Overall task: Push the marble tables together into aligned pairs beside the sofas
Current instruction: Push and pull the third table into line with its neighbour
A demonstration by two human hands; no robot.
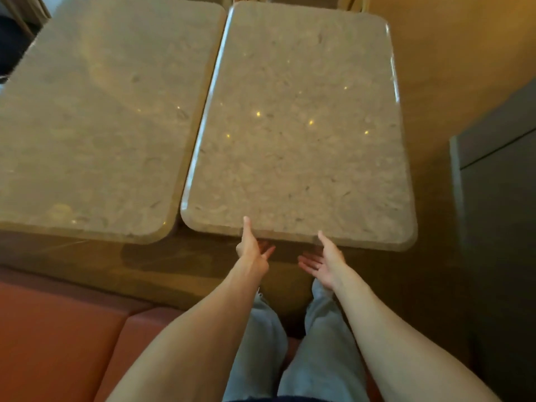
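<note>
- Two marble tables side by side: left table (95,120), right table (298,134). Narrow gap between the long edges, closing toward the far end; the near edges are not level, the right one sitting nearer.
- Left hand (253,248) at the right table's near edge: thumb lies on top, fingers spread and reaching under the edge.
- Right hand (324,260) at the same edge, further right: thumb on the rim, palm up, fingers relaxed below.
- Red-brown sofa (63,338) near left; grey cabinet (499,198) right.
- Jeans (293,349) visible between the forearms.
</note>
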